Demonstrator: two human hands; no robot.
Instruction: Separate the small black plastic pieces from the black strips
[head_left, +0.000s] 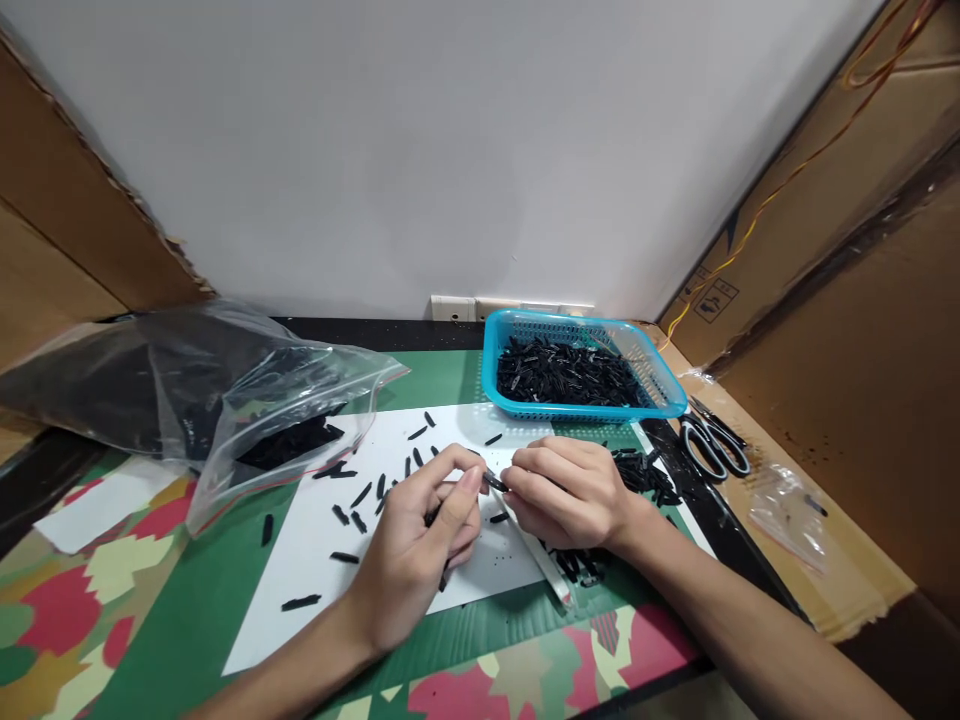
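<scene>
A small black strip-like piece is pinched between the fingertips of my left hand and my right hand. Both hands are closed and meet over a white sheet. More black shows within the curled fingers of my left hand, but I cannot make out what it is. Below my right hand a thin white stick slants toward the table's front edge. Its upper end is hidden, so I cannot tell whether the hand holds it. Several loose black pieces lie scattered left of my hands.
A blue basket full of black pieces stands behind my right hand. Another pile lies in front of it. To the right are scissors and a small clear bag. A large zip bag holding black pieces occupies the left.
</scene>
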